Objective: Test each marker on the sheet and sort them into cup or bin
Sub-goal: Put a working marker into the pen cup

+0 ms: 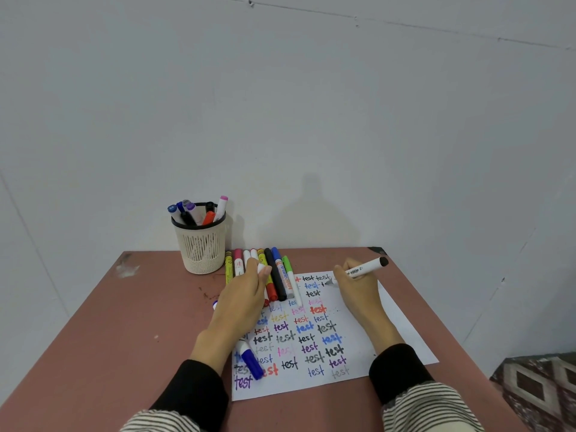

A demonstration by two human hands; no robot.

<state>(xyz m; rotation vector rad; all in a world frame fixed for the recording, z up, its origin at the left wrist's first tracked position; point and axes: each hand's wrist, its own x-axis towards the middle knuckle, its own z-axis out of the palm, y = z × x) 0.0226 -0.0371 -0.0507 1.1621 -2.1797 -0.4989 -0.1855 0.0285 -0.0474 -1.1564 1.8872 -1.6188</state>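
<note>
We've got our right hand (358, 286) fingers pinching the black marker (363, 269), tip down-left on the sheet (402, 332), its long axis slanting up to the far right.

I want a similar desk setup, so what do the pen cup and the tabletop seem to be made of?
The pen cup looks like moulded plastic: matt cream walls pierced with thin slots, under a glossy black rim. The tabletop seems painted or laminated board, though I cannot tell which: a flat reddish-brown coat with a dull sheen, scuffed pale near the far left corner.
</note>
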